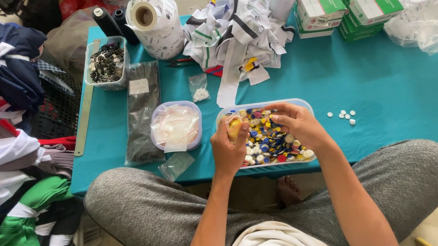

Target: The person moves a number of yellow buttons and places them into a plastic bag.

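buttons tub [302,102]: clear tub at the near edge of the teal table [397,84], right in front of the knees, full of mixed buttons [266,140] in blue, yellow, white and red.
left hand [228,149]: at the tub's left rim, fingers curled around a small yellowish clump, seemingly buttons; it is best kept over the tub so that drops fall back in.
right hand [298,123]: over the tub's middle, fingertips pinched narrow just above the heap; what they grip is too small to tell. light picks from the top layer seem wiser than digging.
white buttons [342,115]: a small loose group on the table, right of the tub, apart from it; a sleeve could sweep them off, so the wrist is best held high.
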